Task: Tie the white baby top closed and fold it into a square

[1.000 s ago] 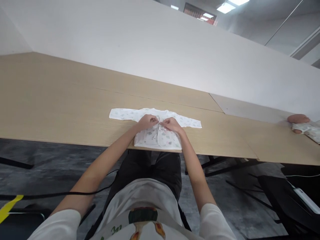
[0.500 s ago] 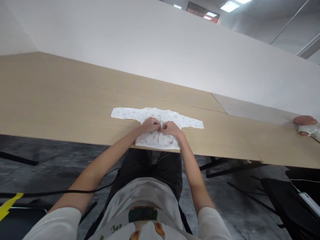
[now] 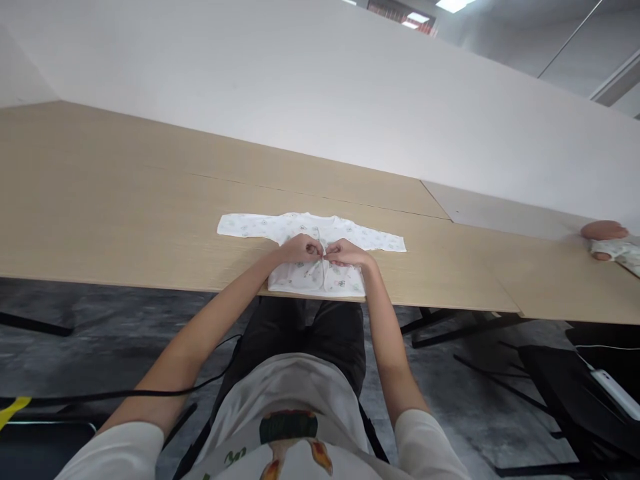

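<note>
A small white baby shirt [image 3: 300, 279] with a sparse printed pattern lies spread on the table, its long sleeves stretched out to both sides and its hem along the table's front edge. My left hand [image 3: 303, 249] is closed in a pinch at the middle of the shirt's front. Facing it, my right hand [image 3: 346, 253] pinches the cloth there too, with the fingertips of both hands almost meeting. A thin line, perhaps a tie or the opening's edge, runs up from them toward the neckline. What exactly lies between the fingertips is too small to make out.
The long wooden table [image 3: 125, 200] runs across, backed by a white partition [image 3: 250, 80]. Far right lies a skin-toned rounded thing [image 3: 604, 231], perhaps a doll, with patterned white cloth. A black chair [image 3: 565, 387] holds a white device [image 3: 616, 393]. A black cable [image 3: 110, 395] crosses near my left arm.
My right hand has turned flatter and shifted slightly right, with its fingertips still at the shirt's middle. The shirt's lower right front is drawn a little outward. My left hand keeps its pinch.
</note>
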Demonstrator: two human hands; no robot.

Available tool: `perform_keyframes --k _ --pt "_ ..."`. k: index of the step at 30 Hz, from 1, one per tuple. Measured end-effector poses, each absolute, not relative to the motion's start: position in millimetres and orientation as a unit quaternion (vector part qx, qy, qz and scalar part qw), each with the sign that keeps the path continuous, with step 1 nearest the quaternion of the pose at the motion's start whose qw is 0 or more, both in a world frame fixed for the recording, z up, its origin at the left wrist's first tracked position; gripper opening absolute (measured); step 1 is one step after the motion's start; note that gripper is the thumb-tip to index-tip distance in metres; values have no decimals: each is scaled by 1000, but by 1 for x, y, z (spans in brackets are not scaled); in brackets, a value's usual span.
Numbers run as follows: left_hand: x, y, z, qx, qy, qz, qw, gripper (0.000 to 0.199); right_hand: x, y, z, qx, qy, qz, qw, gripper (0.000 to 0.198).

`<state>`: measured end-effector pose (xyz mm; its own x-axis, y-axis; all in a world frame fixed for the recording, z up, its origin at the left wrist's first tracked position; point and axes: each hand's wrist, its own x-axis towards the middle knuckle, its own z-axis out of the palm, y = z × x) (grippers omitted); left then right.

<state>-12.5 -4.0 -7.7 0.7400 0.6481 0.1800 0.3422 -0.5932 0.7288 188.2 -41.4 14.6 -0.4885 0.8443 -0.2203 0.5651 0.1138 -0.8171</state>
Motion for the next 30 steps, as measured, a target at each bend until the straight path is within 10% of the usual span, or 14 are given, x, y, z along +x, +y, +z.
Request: perform_keyframes --k 30 --pt "-9 -6 -2 845 281 224 396 26 190 -45 19 -480 -682 516 195 8"
